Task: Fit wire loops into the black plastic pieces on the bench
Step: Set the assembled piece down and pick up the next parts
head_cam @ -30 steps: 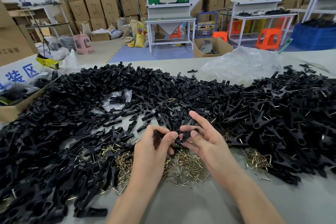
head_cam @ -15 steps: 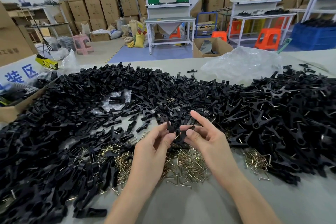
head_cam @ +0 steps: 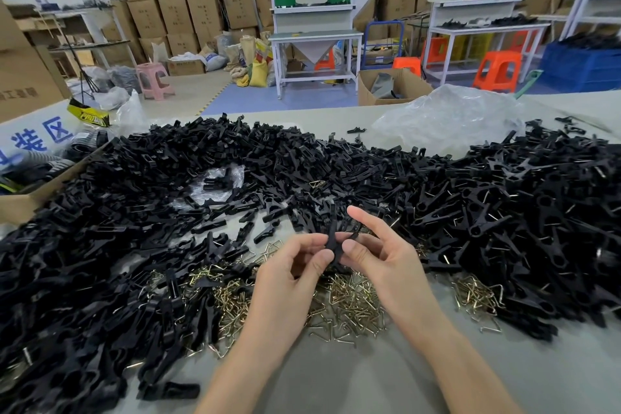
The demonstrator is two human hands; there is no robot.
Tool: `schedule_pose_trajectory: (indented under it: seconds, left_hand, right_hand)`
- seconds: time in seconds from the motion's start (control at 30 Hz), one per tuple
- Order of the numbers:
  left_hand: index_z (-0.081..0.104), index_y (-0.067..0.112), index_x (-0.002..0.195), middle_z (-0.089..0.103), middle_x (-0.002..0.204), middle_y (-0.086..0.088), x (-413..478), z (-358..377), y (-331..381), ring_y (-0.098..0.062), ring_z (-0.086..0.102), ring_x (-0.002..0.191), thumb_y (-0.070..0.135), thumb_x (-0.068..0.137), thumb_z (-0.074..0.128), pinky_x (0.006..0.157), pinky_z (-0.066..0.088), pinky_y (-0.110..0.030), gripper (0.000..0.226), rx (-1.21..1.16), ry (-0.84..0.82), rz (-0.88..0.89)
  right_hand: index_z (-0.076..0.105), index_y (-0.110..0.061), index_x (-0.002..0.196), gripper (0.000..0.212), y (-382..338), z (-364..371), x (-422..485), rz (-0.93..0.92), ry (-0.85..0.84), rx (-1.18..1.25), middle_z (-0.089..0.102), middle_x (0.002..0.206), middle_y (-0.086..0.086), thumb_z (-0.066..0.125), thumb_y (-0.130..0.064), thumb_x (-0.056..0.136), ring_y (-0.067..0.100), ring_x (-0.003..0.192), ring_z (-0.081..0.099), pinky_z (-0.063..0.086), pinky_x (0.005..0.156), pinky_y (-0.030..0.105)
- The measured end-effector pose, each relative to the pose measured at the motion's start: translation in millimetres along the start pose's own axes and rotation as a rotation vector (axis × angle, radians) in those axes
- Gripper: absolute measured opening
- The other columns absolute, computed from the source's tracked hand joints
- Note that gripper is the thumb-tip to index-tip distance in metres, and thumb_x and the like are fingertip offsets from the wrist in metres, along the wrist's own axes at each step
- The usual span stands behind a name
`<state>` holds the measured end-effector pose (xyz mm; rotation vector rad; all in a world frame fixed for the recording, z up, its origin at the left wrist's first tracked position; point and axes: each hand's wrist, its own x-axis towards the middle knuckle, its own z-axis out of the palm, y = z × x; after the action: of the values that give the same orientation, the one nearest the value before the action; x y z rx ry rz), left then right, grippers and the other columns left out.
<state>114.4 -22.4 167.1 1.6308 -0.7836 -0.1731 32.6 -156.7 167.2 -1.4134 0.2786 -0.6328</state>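
Now lifted upright, black piece (head_cam: 332, 228) between the hands, left hand (head_cam: 292, 279) and right hand (head_cam: 383, 259) grips both pinching it, perhaps two pieces, wire loops (head_cam: 353, 302) heaped below, bare tabletop (head_cam: 336, 380) nearest, black heaps (head_cam: 100, 245) crowding both sides.

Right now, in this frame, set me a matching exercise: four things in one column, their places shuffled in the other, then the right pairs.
Things:
1. black piece
2. wire loops
3. clear bag
4. pink stool

Places:
A. on the floor beyond the bench, to the left
B. pinched between the left hand and the right hand
C. on the bench beneath the hands
D. far side of the bench, to the right

Pairs: 1-B, 2-C, 3-D, 4-A
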Motion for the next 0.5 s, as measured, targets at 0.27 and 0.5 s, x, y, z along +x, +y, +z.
schedule_pose_trajectory:
  seconds: [0.27,0.5]
  left_hand:
    - [0.064,0.034,0.122,0.057,0.111,0.026,-3.5,-1.2,-2.3,0.0,0.06,0.104,0.034,0.089,0.073,0.088,0.046,-0.014,0.035,0.274,-0.03,0.13]
    - [0.061,0.027,0.133,0.054,0.111,0.033,-1.9,-5.0,-2.5,0.015,0.053,0.103,0.039,0.097,0.05,0.085,0.034,0.002,0.039,0.36,0.126,0.169]
  right_hand:
    - [0.076,-0.037,0.11,0.041,3.8,-0.9,1.5,0.019,0.051,0.145,0.074,0.084,-0.006,0.072,-0.003,0.088,0.019,0.093,0.075,0.06,0.079,0.023]
    - [0.064,-0.04,0.119,0.029,5.6,-6.4,-1.4,-0.046,0.041,-0.119,0.075,0.1,-0.008,0.067,-0.042,0.09,0.014,0.093,0.075,0.058,0.081,0.023]
